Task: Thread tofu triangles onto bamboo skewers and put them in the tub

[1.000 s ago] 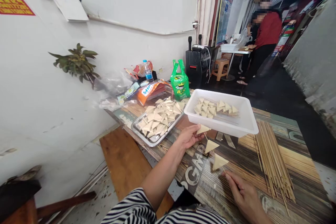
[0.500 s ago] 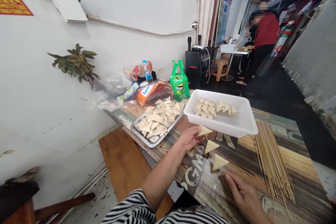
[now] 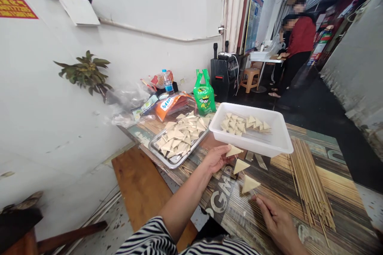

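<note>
My left hand (image 3: 216, 158) pinches a pale tofu triangle (image 3: 233, 151) at the tip of a thin bamboo skewer (image 3: 253, 192). Two more triangles (image 3: 245, 175) sit lower on that skewer. My right hand (image 3: 277, 220) grips the skewer's near end, fingers closed, just above the patterned table (image 3: 260, 211). A metal tray (image 3: 167, 158) of loose tofu triangles lies left of my left hand. Just beyond it stands a white plastic tub (image 3: 279, 137) holding finished skewers.
A pile of bare bamboo skewers (image 3: 311, 183) lies on the right of the table. Bags, a green bag (image 3: 205, 96) and a water bottle (image 3: 167, 81) crowd the far left end by the wall. A wooden bench (image 3: 140, 187) runs below. Two people stand at a far table (image 3: 266, 59).
My left hand has slid the top triangle very slightly along the skewer. My right hand has stayed in place.
</note>
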Motion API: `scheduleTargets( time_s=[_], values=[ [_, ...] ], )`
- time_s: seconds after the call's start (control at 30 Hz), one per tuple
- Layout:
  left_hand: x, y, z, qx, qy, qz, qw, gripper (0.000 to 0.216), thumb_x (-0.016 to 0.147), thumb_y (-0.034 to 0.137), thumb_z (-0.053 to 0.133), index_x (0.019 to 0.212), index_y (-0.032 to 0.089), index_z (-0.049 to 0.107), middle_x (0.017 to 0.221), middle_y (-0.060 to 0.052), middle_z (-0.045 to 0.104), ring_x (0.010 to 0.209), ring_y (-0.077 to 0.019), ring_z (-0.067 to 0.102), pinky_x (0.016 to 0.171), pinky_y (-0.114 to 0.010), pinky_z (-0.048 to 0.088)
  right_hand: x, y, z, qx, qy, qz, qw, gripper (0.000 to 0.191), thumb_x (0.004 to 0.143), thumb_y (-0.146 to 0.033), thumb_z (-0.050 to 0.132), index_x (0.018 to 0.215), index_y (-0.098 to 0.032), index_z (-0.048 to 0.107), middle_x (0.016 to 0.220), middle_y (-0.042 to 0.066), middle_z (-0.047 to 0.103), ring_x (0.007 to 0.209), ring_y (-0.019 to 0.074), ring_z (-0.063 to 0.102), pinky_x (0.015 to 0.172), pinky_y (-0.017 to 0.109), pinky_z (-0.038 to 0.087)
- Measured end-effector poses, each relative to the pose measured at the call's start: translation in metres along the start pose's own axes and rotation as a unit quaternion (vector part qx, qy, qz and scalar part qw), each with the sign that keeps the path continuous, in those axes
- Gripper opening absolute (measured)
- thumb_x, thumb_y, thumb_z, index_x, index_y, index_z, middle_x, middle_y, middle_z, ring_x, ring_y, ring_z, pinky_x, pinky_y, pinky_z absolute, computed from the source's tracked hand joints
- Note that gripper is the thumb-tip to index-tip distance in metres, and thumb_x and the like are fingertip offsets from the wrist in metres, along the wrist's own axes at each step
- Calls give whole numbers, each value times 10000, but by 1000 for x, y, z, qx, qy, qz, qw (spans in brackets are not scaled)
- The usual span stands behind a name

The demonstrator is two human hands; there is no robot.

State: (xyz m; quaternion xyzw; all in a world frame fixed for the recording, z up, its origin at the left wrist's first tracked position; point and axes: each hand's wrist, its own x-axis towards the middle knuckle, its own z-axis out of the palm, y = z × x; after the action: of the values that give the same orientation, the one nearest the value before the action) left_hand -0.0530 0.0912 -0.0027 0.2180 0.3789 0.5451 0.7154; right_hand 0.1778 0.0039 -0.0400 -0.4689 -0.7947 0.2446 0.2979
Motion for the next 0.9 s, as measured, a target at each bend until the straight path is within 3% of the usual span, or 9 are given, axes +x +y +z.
scheduleTargets(
  time_s=[0.57,0.9],
  values=[
    [-1,-5,2,11,-2,-2,1000,162,741,214,604,836,87,632,823,-106,674,640,-136,617,620,-255,491,10,-9,1,40,7,23,999,362,867,-402,364,892,-174,643,816,67,697,761,177,657,697,237,509],
    [2,2,4,-3,32,10,999,387,798,459,475,848,100,610,726,-102,669,597,-140,617,536,-226,457,14,-11,-3,94,44,29,994,343,854,-413,388,819,-174,631,698,43,642,706,175,619,654,240,482]
  ],
)
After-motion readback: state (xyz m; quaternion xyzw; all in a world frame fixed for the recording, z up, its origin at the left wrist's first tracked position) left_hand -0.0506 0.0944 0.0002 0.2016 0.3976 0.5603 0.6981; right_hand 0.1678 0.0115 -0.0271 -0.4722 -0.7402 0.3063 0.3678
